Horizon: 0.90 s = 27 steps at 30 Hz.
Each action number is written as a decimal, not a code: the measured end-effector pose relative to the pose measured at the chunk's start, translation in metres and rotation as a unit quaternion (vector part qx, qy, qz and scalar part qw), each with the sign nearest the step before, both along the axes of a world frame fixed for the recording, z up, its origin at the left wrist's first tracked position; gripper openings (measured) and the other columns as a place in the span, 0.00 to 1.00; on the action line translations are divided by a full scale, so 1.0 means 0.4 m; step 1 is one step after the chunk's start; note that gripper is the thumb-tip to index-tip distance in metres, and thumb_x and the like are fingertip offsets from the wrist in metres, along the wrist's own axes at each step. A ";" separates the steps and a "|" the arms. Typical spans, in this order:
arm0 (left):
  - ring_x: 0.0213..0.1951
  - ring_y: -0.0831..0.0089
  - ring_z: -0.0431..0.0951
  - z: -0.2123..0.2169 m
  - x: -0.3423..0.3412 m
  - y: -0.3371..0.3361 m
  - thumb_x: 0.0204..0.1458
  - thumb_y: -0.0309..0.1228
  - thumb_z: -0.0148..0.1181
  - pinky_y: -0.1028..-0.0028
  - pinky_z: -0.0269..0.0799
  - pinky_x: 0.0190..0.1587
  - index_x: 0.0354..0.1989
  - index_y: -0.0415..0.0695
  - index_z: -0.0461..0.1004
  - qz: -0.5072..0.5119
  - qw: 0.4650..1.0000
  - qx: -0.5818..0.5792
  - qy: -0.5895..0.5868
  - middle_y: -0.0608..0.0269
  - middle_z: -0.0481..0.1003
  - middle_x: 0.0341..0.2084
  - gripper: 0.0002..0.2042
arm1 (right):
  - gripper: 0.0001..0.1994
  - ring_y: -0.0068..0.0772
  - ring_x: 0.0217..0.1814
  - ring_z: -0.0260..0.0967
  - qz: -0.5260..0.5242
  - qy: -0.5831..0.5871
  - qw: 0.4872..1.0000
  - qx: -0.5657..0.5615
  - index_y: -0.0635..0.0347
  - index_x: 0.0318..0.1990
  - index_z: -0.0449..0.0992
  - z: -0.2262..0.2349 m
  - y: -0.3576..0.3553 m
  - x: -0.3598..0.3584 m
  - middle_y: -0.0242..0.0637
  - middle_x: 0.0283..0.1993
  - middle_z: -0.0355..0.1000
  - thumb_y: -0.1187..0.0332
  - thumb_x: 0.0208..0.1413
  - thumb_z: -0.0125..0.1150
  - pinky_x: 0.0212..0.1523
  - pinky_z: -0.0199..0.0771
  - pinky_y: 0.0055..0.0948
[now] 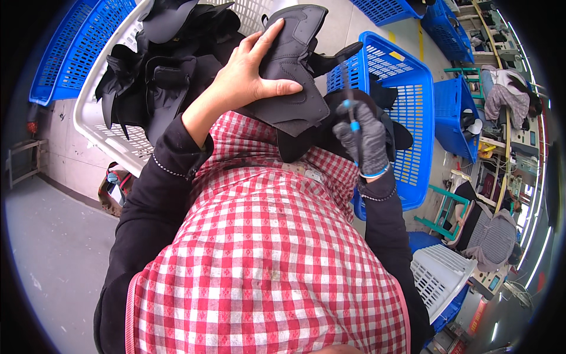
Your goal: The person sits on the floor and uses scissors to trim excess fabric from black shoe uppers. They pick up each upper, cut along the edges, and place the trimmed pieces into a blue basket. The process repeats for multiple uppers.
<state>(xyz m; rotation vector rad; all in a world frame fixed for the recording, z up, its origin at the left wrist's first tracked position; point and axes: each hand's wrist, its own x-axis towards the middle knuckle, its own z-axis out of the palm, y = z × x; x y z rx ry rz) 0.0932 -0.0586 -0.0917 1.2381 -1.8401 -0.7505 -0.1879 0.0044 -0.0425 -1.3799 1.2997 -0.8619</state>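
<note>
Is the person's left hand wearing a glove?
No, the left hand is bare, pressed flat on a dark shoe piece, while the right hand wears a grey glove.

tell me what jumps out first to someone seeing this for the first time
The red and white checked apron fills the lower middle. Above it, the bare left hand lies flat on a dark grey shoe upper piece, while the gloved right hand grips a thin blue-handled tool. Behind, a white basket holds more black pieces, with a blue basket to the right.
</note>
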 end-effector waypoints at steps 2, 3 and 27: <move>0.70 0.44 0.62 0.013 -0.019 0.009 0.40 0.60 0.77 0.53 0.66 0.68 0.78 0.60 0.52 0.016 0.999 -0.012 -0.037 0.41 0.58 0.70 0.56 | 0.16 0.36 0.34 0.80 -0.096 -0.325 0.919 0.199 0.56 0.53 0.77 0.030 -0.009 0.010 0.37 0.43 0.79 0.55 0.69 0.59 0.30 0.79 0.29; 0.70 0.45 0.62 0.021 -0.032 0.019 0.42 0.58 0.77 0.54 0.65 0.68 0.78 0.58 0.55 0.019 0.998 -0.043 -0.049 0.42 0.59 0.70 0.54 | 0.16 0.35 0.38 0.79 -0.036 -0.123 0.991 0.049 0.57 0.52 0.77 0.033 -0.009 0.025 0.37 0.44 0.78 0.58 0.63 0.67 0.36 0.79 0.29; 0.40 0.70 0.84 0.248 0.046 -0.153 0.54 0.37 0.74 0.74 0.79 0.47 0.53 0.30 0.77 -0.141 0.978 0.103 0.111 0.53 0.83 0.41 0.25 | 0.22 0.24 0.55 0.73 0.081 -0.236 0.966 -0.065 0.57 0.62 0.73 -0.013 0.113 0.007 0.34 0.51 0.74 0.76 0.60 0.69 0.54 0.80 0.26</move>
